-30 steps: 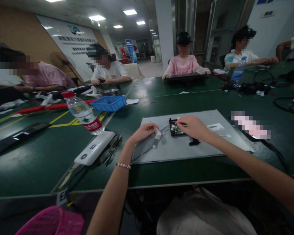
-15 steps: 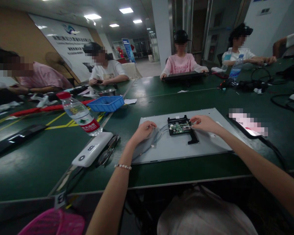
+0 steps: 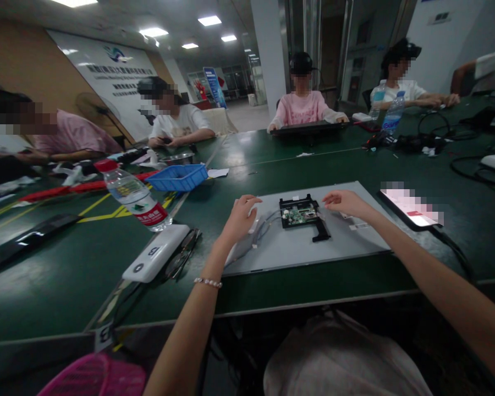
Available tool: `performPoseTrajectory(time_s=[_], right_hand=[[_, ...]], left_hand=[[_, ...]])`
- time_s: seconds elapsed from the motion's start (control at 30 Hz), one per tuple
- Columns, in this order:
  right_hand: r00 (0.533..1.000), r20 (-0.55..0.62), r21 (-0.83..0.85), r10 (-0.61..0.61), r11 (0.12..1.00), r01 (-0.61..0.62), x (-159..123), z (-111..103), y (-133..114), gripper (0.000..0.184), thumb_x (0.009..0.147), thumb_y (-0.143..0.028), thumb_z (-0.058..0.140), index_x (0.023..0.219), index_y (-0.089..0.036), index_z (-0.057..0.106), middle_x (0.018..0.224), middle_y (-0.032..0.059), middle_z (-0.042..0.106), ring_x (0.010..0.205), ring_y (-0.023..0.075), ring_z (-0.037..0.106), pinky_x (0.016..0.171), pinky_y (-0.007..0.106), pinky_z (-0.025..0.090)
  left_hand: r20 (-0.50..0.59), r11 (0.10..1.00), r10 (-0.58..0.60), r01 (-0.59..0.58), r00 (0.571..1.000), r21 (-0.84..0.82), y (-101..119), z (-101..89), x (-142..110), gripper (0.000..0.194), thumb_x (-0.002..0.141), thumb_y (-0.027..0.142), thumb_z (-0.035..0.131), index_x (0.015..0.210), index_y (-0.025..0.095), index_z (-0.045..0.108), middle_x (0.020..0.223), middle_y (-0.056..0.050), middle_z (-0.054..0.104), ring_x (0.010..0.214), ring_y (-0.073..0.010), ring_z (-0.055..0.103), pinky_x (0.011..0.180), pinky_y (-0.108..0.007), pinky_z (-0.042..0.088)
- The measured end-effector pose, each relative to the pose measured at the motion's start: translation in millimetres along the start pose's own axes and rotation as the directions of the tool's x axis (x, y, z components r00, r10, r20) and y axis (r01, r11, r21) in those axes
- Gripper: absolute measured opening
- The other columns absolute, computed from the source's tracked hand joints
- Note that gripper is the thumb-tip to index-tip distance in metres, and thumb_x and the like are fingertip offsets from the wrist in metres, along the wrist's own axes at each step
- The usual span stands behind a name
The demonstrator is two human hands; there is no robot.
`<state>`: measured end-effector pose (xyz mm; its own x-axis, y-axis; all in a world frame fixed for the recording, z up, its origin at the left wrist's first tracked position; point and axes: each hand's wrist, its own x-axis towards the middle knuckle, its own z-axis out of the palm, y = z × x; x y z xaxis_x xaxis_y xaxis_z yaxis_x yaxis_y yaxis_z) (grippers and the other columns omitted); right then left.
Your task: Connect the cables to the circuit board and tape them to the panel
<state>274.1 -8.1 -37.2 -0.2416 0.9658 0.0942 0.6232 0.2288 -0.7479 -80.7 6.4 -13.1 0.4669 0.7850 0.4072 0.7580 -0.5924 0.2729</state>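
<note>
A flat grey panel (image 3: pixel 280 257) lies before me on the table. On it sits a black bracket (image 3: pixel 320 231) holding a green circuit board (image 3: pixel 300 215), with thin grey cables (image 3: pixel 265 225) running out to its left. My left hand (image 3: pixel 243 215) is over the panel's left side, fingers loosely stretched and apart, close to the cables. Just right of the board hovers my right hand (image 3: pixel 346 202), its fingers slightly bent and nothing visible in them. A pale label (image 3: pixel 359 226) shows on the panel below that hand.
Left of the panel are glasses (image 3: pixel 182 256), a white power bank (image 3: pixel 157 254), a red-capped water bottle (image 3: pixel 138 201) and a blue tray (image 3: pixel 177 179). A phone (image 3: pixel 412 209) with a cable lies to the right. Several people sit around the green table (image 3: pixel 334 286).
My right hand has drawn back from the board's right edge. My left hand has risen slightly and its fingers have spread away from the cables.
</note>
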Motion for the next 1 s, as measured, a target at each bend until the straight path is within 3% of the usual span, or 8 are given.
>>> performPoseTrajectory(time_s=[0.17,0.37,0.57,0.9,1.0], right_hand=[[0.993,0.115,0.085,0.009,0.996,-0.019,1.7,7.1,-2.6,0.031,0.07,-0.027,0.069,0.1,-0.017,0.065,0.095,0.0061,0.071,0.086,0.0199,0.066,0.08,0.035,0.05],[0.991,0.133,0.123,0.008,0.992,-0.025,3.5,12.0,-4.3,0.032,0.068,-0.017,0.068,0.099,-0.016,0.065,0.084,0.004,0.071,0.078,0.018,0.067,0.075,0.031,0.051],[0.994,0.109,0.1,0.003,0.995,-0.014,0.8,11.8,-4.9,0.03,0.069,-0.019,0.069,0.098,-0.017,0.066,0.089,0.0049,0.072,0.079,0.0177,0.067,0.073,0.031,0.051],[0.992,0.128,0.108,-0.016,0.994,0.003,0.1,11.6,-6.7,0.03,0.07,-0.014,0.063,0.1,-0.016,0.065,0.081,0.0037,0.072,0.076,0.0174,0.067,0.072,0.028,0.051],[0.998,0.053,0.035,-0.015,0.999,0.013,0.0,3.9,-5.6,0.03,0.07,-0.015,0.061,0.1,-0.016,0.065,0.081,0.0042,0.071,0.074,0.0173,0.066,0.069,0.027,0.05]], left_hand=[[0.122,0.986,0.064,-0.082,0.99,0.144,40.0,1.9,27.0,0.03,0.089,0.018,0.043,0.112,0.018,0.061,0.115,-0.008,0.058,0.106,-0.0228,0.05,0.096,-0.038,0.037],[0.23,0.929,0.063,-0.142,0.971,0.343,86.5,37.2,69.4,0.025,0.09,0.022,0.046,0.104,0.016,0.065,0.107,-0.011,0.064,0.103,-0.0242,0.056,0.087,-0.036,0.042],[0.351,0.891,-0.005,-0.155,0.936,0.426,90.0,55.8,90.9,0.025,0.09,0.018,0.046,0.092,0.012,0.07,0.094,-0.015,0.068,0.092,-0.024,0.064,0.081,-0.033,0.047],[0.314,0.871,0.035,-0.184,0.949,0.457,85.4,59.3,96.6,0.026,0.089,0.01,0.044,0.09,0.011,0.07,0.092,-0.015,0.067,0.092,-0.0236,0.064,0.08,-0.031,0.048],[0.268,0.869,0.042,-0.168,0.962,0.465,86.6,63.0,104.7,0.026,0.087,0.007,0.044,0.092,0.01,0.07,0.095,-0.016,0.066,0.095,-0.0238,0.063,0.08,-0.032,0.048]])
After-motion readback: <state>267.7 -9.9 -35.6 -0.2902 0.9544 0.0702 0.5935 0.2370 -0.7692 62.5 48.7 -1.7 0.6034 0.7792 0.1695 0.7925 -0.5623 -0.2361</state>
